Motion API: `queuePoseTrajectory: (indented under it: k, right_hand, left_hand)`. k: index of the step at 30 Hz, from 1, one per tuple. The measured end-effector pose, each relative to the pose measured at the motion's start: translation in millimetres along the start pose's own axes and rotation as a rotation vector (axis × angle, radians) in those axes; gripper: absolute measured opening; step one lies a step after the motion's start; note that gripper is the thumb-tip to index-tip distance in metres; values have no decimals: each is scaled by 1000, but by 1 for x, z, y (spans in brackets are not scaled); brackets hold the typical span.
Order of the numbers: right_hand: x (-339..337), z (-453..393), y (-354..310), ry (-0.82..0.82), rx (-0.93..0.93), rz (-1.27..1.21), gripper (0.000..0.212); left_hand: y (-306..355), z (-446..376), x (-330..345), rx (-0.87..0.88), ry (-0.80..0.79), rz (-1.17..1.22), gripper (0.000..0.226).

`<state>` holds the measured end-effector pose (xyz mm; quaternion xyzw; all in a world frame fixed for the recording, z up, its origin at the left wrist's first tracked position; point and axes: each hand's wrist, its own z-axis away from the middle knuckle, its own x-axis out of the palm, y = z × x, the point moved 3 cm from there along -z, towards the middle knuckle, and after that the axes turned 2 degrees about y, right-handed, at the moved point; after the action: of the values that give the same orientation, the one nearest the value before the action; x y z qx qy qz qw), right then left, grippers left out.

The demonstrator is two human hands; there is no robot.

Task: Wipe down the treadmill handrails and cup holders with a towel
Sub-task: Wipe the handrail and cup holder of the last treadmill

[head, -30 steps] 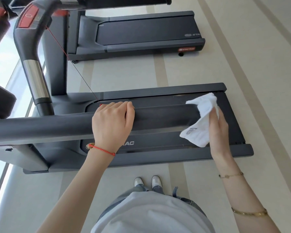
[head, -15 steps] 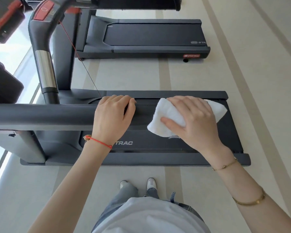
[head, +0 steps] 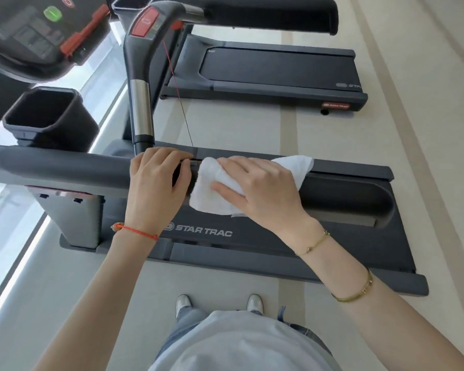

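A white towel is draped over the near handrail of the treadmill, a dark grey bar running left to right across the view. The right hand lies on top of the towel with its fingers curled over the cloth and the thumb against the near side, gripping towel and rail together. One corner of the towel sticks out past the hand on the far right side. Just beside it to the left, the left hand grips the bare handrail, fingers wrapped over the top; the two hands are almost touching. A red cord bracelet sits on the left wrist, and two gold bracelets are on the right forearm.

A black cup holder stands behind the rail at the left, below the console. A thin red cord hangs from the upright grip down toward the hands. Below the rail lies the treadmill deck, and a second treadmill stands further off on the pale floor.
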<state>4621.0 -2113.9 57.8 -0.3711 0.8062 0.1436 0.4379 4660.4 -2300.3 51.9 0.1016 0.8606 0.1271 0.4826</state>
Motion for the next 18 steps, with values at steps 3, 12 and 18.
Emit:
queuePoseTrajectory:
  k: [3, 12, 18]
  right_hand:
    - [-6, 10, 3, 40, -27, 35, 41]
    - [34, -39, -62, 62, 68, 26, 37]
    - [45, -47, -84, 101, 39, 37, 38]
  left_hand:
    - [-22, 1, -12, -8, -7, 13, 26]
    - [-83, -1, -35, 27, 2, 2, 24]
    - [-111, -1, -47, 85, 20, -2, 24]
